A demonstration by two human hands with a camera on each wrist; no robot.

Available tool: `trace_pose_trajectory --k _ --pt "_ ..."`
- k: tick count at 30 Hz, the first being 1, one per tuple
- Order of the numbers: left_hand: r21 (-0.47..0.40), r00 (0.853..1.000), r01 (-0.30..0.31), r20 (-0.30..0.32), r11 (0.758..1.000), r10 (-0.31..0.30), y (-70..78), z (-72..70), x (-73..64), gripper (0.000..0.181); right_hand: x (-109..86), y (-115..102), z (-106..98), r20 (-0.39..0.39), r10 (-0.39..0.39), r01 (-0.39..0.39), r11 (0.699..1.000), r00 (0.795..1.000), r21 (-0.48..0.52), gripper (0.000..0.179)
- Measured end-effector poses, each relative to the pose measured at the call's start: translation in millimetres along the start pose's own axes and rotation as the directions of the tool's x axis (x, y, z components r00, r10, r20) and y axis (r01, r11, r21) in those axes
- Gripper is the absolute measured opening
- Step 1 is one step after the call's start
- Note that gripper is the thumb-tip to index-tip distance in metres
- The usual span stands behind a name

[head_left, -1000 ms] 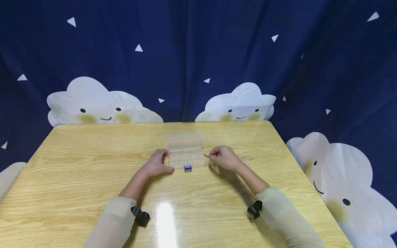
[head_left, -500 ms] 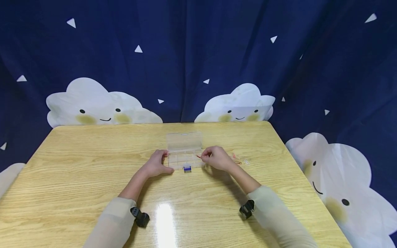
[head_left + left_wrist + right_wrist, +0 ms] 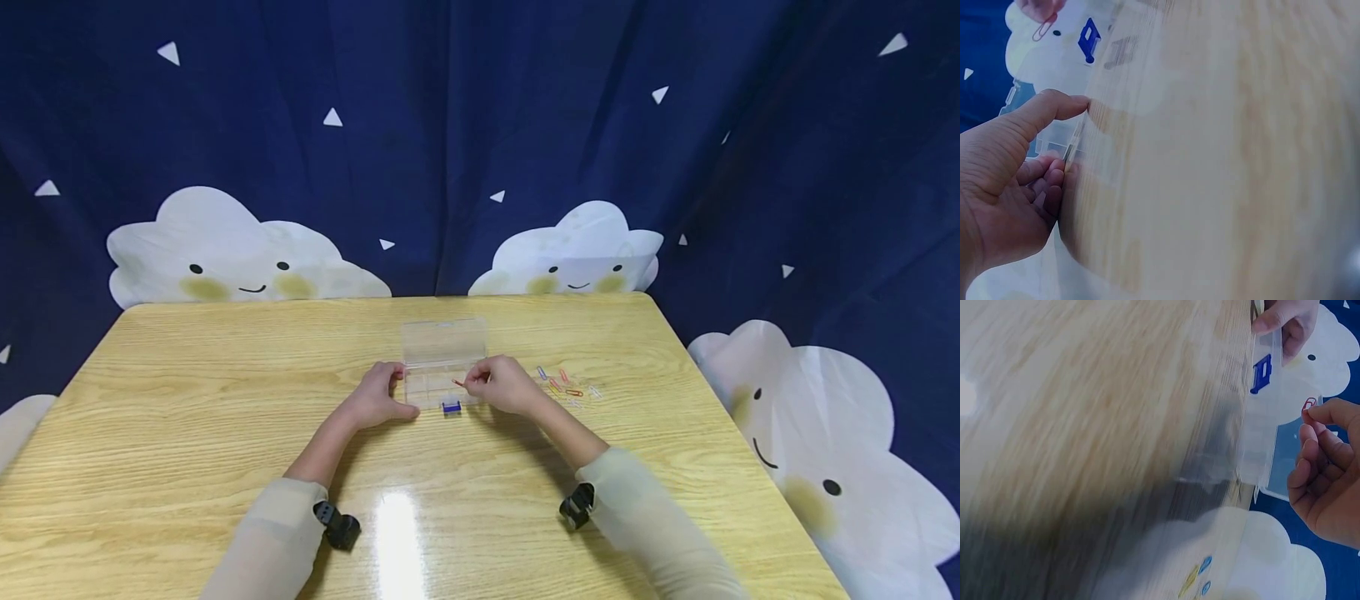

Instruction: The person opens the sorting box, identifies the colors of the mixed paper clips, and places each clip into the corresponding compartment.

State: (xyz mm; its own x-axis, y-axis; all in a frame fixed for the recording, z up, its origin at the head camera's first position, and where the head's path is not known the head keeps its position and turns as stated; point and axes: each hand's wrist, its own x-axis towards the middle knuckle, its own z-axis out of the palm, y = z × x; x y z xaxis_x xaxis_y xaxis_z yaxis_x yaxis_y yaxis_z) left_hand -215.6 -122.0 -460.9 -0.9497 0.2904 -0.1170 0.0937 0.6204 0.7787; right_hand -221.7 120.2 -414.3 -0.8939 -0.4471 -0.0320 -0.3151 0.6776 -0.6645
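A clear plastic compartment box [image 3: 426, 393] lies on the wooden table with its lid [image 3: 444, 342] raised at the back and a blue latch [image 3: 452, 407] at the front. My left hand [image 3: 377, 393] grips the box's left end, thumb at the front corner and fingers along the side. Over the right half of the compartments, my right hand [image 3: 510, 386] pinches a red paper clip [image 3: 457, 382] between thumb and index finger. In the right wrist view the clip [image 3: 1309, 404] sticks out beyond the fingertips, above the box wall. Part of the box is hidden behind the right hand.
To the right of the box lie several loose paper clips, among them a red one [image 3: 573, 392], a blue one [image 3: 542, 372] and a white one [image 3: 595, 392]. A dark blue curtain [image 3: 442, 150] with clouds hangs behind the table [image 3: 225, 375].
My right hand has moved left with the red paper clip, from beside the box to over its compartments. That uncovers more loose clips on the table. My left hand keeps its grip on the box.
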Motion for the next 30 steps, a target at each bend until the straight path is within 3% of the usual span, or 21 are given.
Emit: trace_pose_trajectory --k 8,16,30 --pt "0.008 1.0 -0.011 -0.022 1.0 0.011 1.0 1.7 -0.9 0.074 4.4 -6 14 0.044 -0.002 0.003 1.0 0.999 -0.01 0.013" --pt "0.01 1.0 -0.014 -0.025 1.0 0.014 -0.5 2.7 -0.6 0.07 9.8 -14 23 0.038 -0.08 0.082 0.995 0.996 -0.056 0.012" --pt "-0.001 1.0 -0.017 0.004 1.0 0.017 0.2 0.8 -0.7 0.067 19.7 -28 38 0.076 -0.063 0.068 0.995 0.995 -0.07 0.013"
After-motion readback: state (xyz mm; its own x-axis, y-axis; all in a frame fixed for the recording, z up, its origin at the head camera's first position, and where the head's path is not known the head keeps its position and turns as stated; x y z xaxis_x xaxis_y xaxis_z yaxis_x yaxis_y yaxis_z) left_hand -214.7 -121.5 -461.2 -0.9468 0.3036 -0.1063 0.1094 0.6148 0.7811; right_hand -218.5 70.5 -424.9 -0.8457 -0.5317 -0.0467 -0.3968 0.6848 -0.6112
